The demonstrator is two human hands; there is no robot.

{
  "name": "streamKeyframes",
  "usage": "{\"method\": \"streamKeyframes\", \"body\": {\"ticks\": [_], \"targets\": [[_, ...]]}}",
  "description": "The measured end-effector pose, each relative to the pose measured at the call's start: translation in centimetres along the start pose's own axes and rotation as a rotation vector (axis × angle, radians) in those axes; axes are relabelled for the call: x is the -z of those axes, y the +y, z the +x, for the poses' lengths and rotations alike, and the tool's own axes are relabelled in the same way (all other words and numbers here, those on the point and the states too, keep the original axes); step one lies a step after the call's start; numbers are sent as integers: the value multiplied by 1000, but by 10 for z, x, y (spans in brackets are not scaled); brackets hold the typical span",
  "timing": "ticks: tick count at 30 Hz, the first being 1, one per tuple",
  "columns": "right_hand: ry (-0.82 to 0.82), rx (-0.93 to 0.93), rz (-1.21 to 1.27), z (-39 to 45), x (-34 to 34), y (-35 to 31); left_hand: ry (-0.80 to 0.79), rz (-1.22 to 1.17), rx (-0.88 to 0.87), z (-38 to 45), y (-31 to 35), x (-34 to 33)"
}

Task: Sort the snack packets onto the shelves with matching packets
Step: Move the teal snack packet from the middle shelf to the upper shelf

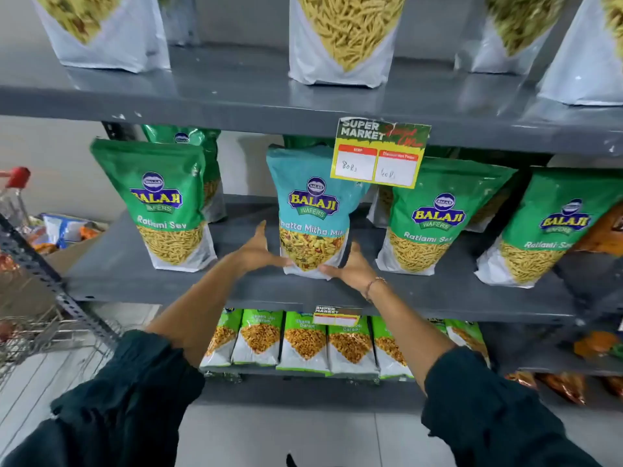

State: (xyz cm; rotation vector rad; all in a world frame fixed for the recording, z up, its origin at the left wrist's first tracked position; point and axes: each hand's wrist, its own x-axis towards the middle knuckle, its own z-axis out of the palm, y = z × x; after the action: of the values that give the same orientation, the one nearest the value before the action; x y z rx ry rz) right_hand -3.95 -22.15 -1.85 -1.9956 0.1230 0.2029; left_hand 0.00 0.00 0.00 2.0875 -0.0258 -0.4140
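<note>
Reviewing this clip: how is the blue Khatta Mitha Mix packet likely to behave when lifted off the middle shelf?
The blue packet is a tall, soft pouch standing on a narrow base, so it probably tips easily if nudged. Its glossy film looks slippery, which may be why the left hand and right hand cup it low from both sides. Loose mix inside likely shifts and makes it sag.

Teal packet [312,210], green packets [161,200], grey shelf [135,274], yellow price tag [379,153]

Grey shelf [236,294] under upright green packets [161,203], teal packet [312,210]
</note>
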Motion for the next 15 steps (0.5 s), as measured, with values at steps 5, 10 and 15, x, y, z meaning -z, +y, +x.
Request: {"method": "streamKeyframes", "body": {"ticks": [5,10,15], "targets": [[37,95,101,20,-1,8,-23,-39,-105,15,-2,-12],[93,143,85,12,-3,5,126,1,-157,10,-10,-14],[125,194,79,-18,-18,16,168,82,-174,-30,-25,-16]]}}
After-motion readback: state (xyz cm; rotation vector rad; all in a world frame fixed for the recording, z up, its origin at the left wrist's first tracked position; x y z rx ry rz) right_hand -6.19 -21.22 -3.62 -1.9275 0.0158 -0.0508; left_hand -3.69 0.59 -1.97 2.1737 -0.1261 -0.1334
